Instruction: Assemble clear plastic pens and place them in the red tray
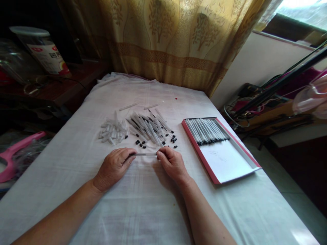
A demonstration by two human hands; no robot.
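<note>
A slim pen (146,154) with a clear barrel lies level between my two hands, just above the cloth. My left hand (116,166) pinches one end and my right hand (173,164) pinches the other, so both tips are hidden by fingers. Beyond my hands is a heap of clear pen barrels (148,127) mixed with dark refills. Small black plugs (173,139) are scattered around it. To its left sits a pile of clear pen caps (112,131). On the right, a red-edged box (217,173) holds a row of pens (205,131) with black ends.
A white cloth (122,211) covers the table. Two loose barrels (129,106) and a small red bit (176,98) lie toward the back. A patterned curtain (173,41) hangs behind. A dark shelf with a plastic jar (43,51) stands left, near a pink handle (15,153).
</note>
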